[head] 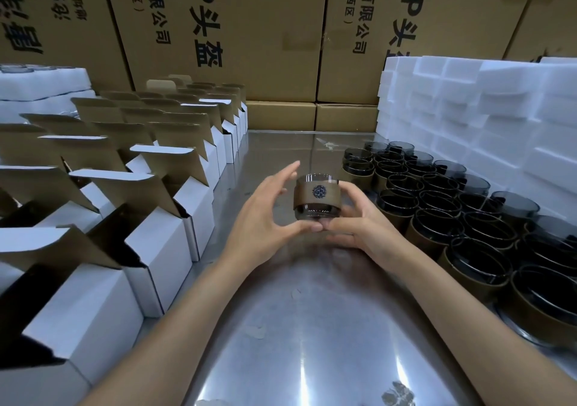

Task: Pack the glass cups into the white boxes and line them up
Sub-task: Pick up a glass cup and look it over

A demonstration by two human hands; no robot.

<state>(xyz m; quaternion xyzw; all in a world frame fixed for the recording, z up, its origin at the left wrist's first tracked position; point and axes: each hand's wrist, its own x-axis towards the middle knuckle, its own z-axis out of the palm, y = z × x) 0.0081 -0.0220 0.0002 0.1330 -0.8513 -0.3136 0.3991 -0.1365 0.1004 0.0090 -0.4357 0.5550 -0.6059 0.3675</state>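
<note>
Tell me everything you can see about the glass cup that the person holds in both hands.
The dark tinted glass cup with a brown band is short and round, with a clear rim and a thick base. The band wraps its middle and carries a round dark blue emblem that faces the camera. It is held upright above the shiny metal table. The right hand grips its side and base; the left hand touches it underneath with the thumb, fingers spread.
</note>
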